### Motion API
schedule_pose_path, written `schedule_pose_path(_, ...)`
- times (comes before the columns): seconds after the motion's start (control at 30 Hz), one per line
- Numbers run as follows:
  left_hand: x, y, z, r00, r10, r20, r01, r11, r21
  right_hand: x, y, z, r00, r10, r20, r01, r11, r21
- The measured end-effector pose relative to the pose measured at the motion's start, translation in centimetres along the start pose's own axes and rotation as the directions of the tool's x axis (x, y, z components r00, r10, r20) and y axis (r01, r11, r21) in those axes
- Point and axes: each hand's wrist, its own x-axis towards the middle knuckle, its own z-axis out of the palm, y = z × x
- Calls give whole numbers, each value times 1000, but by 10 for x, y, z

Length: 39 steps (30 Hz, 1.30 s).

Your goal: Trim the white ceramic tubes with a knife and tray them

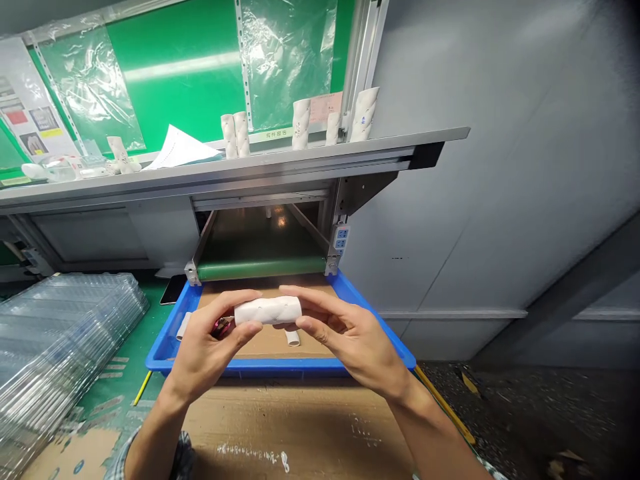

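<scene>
White tube is level in mid-air, just above the blue tray. Left hand and right hand each have fingers pinched on one end, so its middle is bare to view. The tray lies at the green conveyor's near end, likely catching parts.

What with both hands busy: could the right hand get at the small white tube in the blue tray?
Probably yes: the small white tube lies open just under the right hand, though its fingers hold the white cylinder.
</scene>
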Motion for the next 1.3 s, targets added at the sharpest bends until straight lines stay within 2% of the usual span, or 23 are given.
schedule_pose_path(0.13, 0, -2, 0, 998, 64, 22, -65, 998, 8, -1, 0, 1, 1000, 5, -11, -6, 1000, -25)
schedule_pose_path(0.33, 0, -1, -2, 998, -42, 42, 42, 999, -3, -1, -3, 2, 998, -64, -18, 62, 993, -100)
schedule_pose_path(0.47, 0, 1, -4, 997, -27, 69, 27, 1000, 10, -1, -3, 2, 995, -90, -36, 85, 990, -113)
schedule_pose_path(0.63, -1, 2, -3, 998, -43, 48, 44, 999, -27, -2, -1, 2, 986, -155, -65, 139, 969, -205)
schedule_pose_path(0.7, -1, 2, 1, 998, -51, 47, 51, 999, 8, -2, 0, 3, 971, -234, -44, 207, 921, -329)
schedule_pose_path(0.73, -1, 1, 4, 997, -50, 52, 48, 998, 39, -1, 1, 4, 957, -288, -18, 254, 872, -418)
schedule_pose_path(0.83, -5, 2, 10, 996, -34, 84, 24, 992, 121, 2, 7, 8, 892, -438, 108, 397, 650, -648)
schedule_pose_path(0.9, -7, 4, 11, 995, -19, 97, 3, 987, 158, 5, 12, 10, 875, -459, 155, 428, 584, -689)
schedule_pose_path(1.0, -11, 10, 5, 995, 17, 97, -42, 964, 262, 8, 17, 10, 919, -377, 118, 362, 681, -636)
schedule_pose_path(1.07, -11, 12, 0, 993, 41, 108, -78, 929, 363, 8, 18, 9, 932, -347, 105, 339, 733, -589)
schedule_pose_path(1.2, -9, 10, -1, 981, 137, 138, -189, 842, 506, 7, 17, 8, 906, -398, 146, 409, 726, -553)
schedule_pose_path(1.3, -8, 9, 2, 971, 195, 136, -238, 791, 564, 5, 14, 8, 916, -368, 157, 389, 726, -567)
